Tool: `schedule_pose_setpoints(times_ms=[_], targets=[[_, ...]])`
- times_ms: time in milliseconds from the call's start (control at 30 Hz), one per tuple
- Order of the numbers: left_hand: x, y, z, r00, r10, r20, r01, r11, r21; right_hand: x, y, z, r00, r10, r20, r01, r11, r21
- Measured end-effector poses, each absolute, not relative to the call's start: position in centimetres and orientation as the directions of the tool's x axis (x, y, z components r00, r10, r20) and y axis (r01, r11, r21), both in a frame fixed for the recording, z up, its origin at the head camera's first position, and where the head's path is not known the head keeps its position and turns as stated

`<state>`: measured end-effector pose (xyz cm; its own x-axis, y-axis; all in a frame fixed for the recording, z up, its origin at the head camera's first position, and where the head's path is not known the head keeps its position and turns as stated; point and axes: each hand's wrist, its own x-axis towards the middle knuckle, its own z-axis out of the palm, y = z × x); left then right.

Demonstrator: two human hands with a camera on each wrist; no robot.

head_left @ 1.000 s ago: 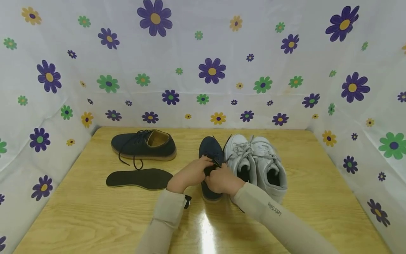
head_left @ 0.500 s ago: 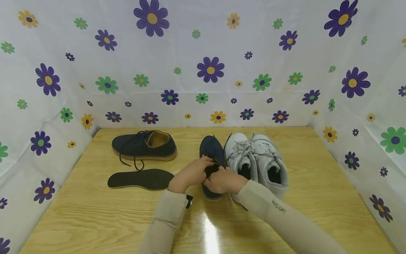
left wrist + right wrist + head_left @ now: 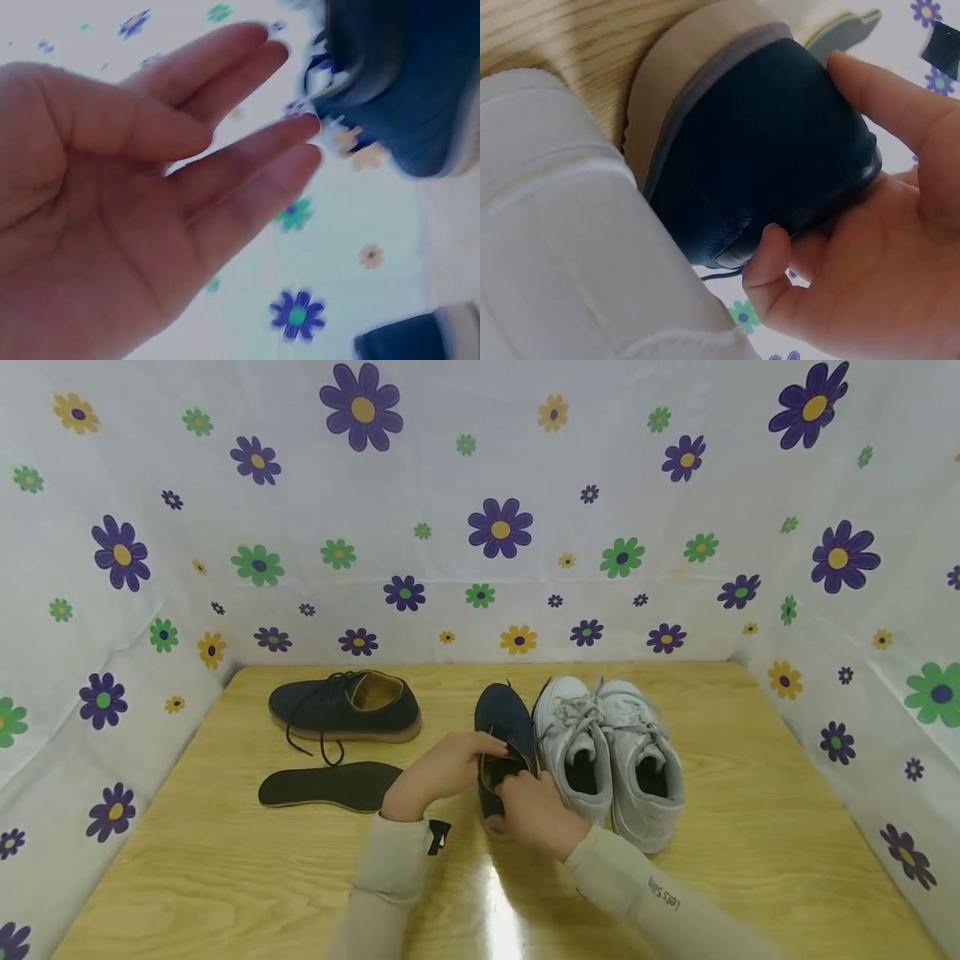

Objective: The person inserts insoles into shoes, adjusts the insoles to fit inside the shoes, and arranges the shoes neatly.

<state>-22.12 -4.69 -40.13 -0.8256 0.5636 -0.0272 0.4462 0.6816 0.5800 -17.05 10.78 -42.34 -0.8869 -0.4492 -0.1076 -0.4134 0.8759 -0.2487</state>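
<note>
A navy lace-up shoe (image 3: pixel 504 708) stands in the middle of the table, toe pointing away, its opening showing between my hands. My right hand (image 3: pixel 540 810) grips it at the heel. In the right wrist view, the thumb (image 3: pixel 877 94) lies on the outside of the heel and the fingers bend over the collar. My left hand (image 3: pixel 438 775) is at the shoe's left side, fingertips near the tongue. The left wrist view shows its fingers (image 3: pixel 255 184) loosely extended, holding nothing; whether a tip touches the shoe I cannot tell.
Two white sneakers (image 3: pixel 558 706) stand close against the navy shoe's right side. On the left, the other navy shoe (image 3: pixel 307 703) lies with laces loose, and a black insole (image 3: pixel 326 786) lies in front of it. Flowered cloth (image 3: pixel 420 485) surrounds the wooden table (image 3: pixel 225 877).
My left hand has shifted slightly left and lies flatter. My right hand has moved back to the heel, and the shoe's opening is now more visible.
</note>
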Motion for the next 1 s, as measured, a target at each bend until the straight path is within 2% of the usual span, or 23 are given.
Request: schedule_pose_setpoints(times_ms=[100, 200, 333, 500, 600, 700, 867, 1000], targets=[[-22.4, -7.0, -39.5, -0.915, 0.397, 0.075, 0.358, 0.707, 0.610, -17.0, 10.7, -42.8, -0.894, -0.432, -0.118, -0.385, 0.876, -0.290], [-23.9, -9.5, -39.4, -0.982, 0.182, 0.053, 0.175, 0.767, 0.617, -16.8, 10.6, -43.2, -0.898, -0.431, -0.093, -0.388, 0.873, -0.297], [-27.1, -11.5, -40.5, -0.993, 0.072, -0.090, 0.006, 0.812, 0.584, -16.7, 10.6, -43.3, -0.900, -0.435, -0.044, -0.403, 0.864, -0.301], [-28.9, -11.8, -43.0, -0.993, 0.032, -0.115, -0.032, 0.859, 0.510, -16.5, 10.5, -43.3, -0.902, -0.429, -0.053, -0.385, 0.853, -0.353], [-28.1, -11.2, -44.0, -0.999, -0.007, -0.034, -0.021, 0.894, 0.448, -16.2, 10.4, -43.4, -0.904, -0.424, -0.064, -0.371, 0.849, -0.377], [-27.0, -10.1, -44.3, -1.000, 0.019, 0.019, 0.025, 0.919, 0.393, -15.9, 10.4, -43.6, -0.907, -0.420, -0.033, -0.378, 0.847, -0.374], [-25.3, -8.5, -44.2, -0.987, 0.158, 0.025, 0.158, 0.943, 0.292, -16.2, 10.6, -43.8, -0.915, -0.402, 0.025, -0.383, 0.851, -0.360], [-23.7, -8.1, -44.4, -0.961, 0.276, 0.031, 0.273, 0.918, 0.286, -16.6, 10.9, -44.0, -0.924, -0.381, 0.017, -0.361, 0.859, -0.362]])
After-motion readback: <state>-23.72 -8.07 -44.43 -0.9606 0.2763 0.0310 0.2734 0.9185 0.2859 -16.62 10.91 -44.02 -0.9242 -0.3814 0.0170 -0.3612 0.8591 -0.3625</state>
